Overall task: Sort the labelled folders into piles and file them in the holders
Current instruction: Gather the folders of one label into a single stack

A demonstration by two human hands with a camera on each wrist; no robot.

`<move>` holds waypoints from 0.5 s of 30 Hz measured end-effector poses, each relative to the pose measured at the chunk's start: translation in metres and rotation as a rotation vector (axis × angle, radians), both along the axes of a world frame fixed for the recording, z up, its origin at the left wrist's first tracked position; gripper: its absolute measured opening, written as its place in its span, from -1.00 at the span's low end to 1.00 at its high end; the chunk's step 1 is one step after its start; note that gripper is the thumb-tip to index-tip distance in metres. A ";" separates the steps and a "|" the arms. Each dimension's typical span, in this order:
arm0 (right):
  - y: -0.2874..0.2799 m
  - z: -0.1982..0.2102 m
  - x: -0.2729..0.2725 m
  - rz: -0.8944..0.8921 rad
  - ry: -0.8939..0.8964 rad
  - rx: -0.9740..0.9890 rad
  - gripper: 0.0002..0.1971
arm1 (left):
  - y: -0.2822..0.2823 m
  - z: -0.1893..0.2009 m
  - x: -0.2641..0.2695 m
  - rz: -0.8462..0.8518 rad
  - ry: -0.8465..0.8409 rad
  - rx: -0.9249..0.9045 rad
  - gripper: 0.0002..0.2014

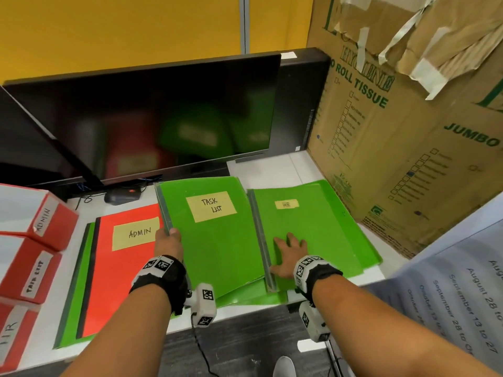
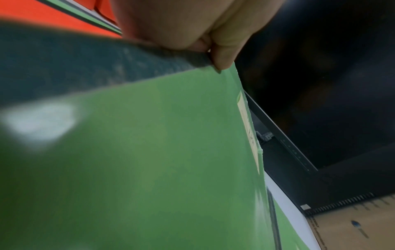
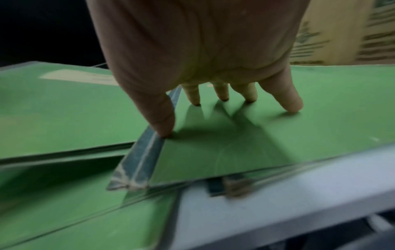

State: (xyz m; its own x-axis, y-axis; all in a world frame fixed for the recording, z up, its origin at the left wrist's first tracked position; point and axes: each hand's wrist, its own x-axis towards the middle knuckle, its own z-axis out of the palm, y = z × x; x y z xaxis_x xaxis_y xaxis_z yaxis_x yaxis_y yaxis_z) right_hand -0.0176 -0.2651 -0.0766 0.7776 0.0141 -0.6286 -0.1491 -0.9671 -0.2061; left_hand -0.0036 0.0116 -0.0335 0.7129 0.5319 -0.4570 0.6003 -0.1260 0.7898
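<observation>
A green folder labelled TASK LIST lies mid-desk, its left spine edge lifted by my left hand, which pinches the spine between thumb and fingers. To its right lies a green folder with a small label on top of other green folders. My right hand rests on it with fingers spread straight and thumb by its spine. A red folder labelled ADMIN lies at the left on a green one.
Red holders labelled ADMIN, TASK LIST and one more stand at the left edge. A dark monitor stands behind the folders, and a large cardboard box stands at the right. The desk's front edge is near my wrists.
</observation>
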 end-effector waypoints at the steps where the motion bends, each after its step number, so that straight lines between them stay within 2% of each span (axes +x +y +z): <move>1: -0.007 -0.001 0.001 -0.047 0.013 -0.024 -0.12 | 0.001 0.000 -0.002 0.001 -0.003 0.003 -0.55; 5: -0.028 0.001 0.002 -0.165 0.019 -0.155 -0.22 | 0.008 0.001 -0.007 0.021 -0.022 -0.007 -0.56; 8: -0.021 0.000 -0.001 -0.194 0.009 -0.073 -0.10 | 0.013 0.001 -0.008 0.041 -0.031 0.017 -0.57; 15: 0.004 -0.008 -0.016 -0.013 0.063 -0.064 -0.01 | 0.030 0.002 -0.010 0.084 -0.049 0.033 -0.56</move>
State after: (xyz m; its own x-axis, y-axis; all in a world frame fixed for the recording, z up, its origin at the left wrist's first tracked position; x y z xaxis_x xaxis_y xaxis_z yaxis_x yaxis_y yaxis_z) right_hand -0.0340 -0.2614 -0.0848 0.7361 -0.0375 -0.6758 -0.1730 -0.9757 -0.1342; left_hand -0.0134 0.0412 -0.0320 0.6861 0.6048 -0.4043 0.5709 -0.1032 0.8145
